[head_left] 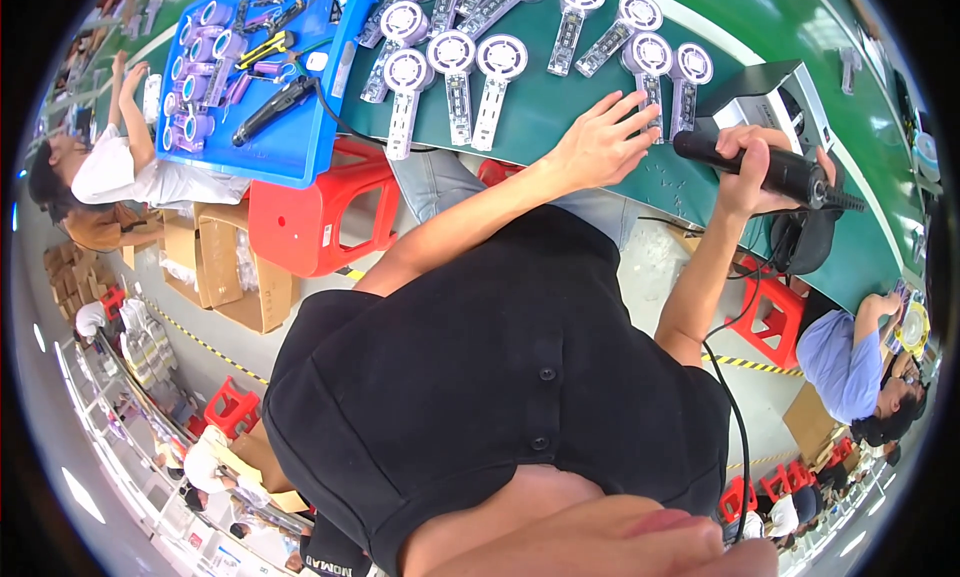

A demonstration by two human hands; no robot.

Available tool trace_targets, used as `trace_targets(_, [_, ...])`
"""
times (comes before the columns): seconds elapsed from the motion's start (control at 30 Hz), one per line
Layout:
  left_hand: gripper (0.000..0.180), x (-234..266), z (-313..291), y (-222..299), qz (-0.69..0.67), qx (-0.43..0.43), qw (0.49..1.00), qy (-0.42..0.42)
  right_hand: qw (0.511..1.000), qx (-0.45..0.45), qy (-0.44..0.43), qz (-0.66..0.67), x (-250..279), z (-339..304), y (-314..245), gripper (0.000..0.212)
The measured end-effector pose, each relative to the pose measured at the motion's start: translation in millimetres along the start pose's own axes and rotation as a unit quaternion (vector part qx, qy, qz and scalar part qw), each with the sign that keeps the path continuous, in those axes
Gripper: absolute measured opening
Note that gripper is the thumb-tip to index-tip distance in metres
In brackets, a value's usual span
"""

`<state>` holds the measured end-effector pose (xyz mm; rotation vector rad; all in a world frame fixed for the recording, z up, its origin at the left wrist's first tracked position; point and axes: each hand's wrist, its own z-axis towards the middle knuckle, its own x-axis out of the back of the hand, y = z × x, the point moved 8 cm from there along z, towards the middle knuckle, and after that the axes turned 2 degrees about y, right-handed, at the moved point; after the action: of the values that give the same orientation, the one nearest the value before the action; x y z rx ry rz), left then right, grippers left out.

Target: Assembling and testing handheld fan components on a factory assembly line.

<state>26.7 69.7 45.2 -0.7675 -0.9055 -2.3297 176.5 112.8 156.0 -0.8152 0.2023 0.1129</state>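
My right hand [750, 172] is wrapped around a black electric screwdriver [698, 147], which lies roughly level above the green workbench. My left hand [603, 145] has its fingers stretched and spread. Its fingertips reach the handle of a handheld fan [650, 55]; whether they press on it I cannot tell. That fan has a round white grille and an open handle with inner parts showing. Close beside it lies another fan [692, 65]. Several similar fans, among them a nearer one [501, 59], lie in loose rows to the left, handles mostly toward me.
A blue tray [325, 127] at the left holds purple fan parts, a yellow cutter and a second black screwdriver [275, 109]. A black-and-white box [765, 87] stands at the right. Small screws [668, 189] are scattered on the bench [545, 107]. A black cable [735, 397] hangs beside me. Co-workers sit on both sides.
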Motion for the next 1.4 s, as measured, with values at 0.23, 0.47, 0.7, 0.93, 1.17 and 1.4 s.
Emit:
trace_targets(0.23, [0.036, 1.9, 2.2, 1.0, -0.002, -0.005, 1.000, 0.006, 0.999, -0.027, -0.026, -0.034, 1.6, -17.2, 8.0, 0.031])
trace_targets(0.47, [0.036, 0.1, 1.6, 1.0, -0.013, -0.009, 1.000, -0.003, 1.000, 0.009, 0.000, 0.020, 5.4, -11.7, 2.4, 0.069])
trace_targets(0.7, [0.045, 0.0, -4.5, -6.1, -0.060, 0.008, 0.998, -0.026, 0.997, 0.046, 0.033, -0.059, 31.2, 44.0, -41.6, 0.060])
trace_targets(0.93, [0.045, -1.4, -4.2, -4.3, -0.066, 0.011, 0.997, -0.034, 0.977, 0.072, 0.055, -0.194, 51.5, 76.3, -53.4, 0.062])
trace_targets(1.17, [0.047, 0.3, -3.6, -4.2, -0.069, 0.007, 0.997, -0.026, 0.982, 0.028, 0.052, -0.178, 55.5, 78.3, -32.3, 0.062])
trace_targets(1.4, [0.048, 0.6, -3.3, -5.3, -0.074, 0.013, 0.997, -0.028, 0.988, -0.012, 0.060, -0.142, 68.1, 88.4, -18.3, 0.062])
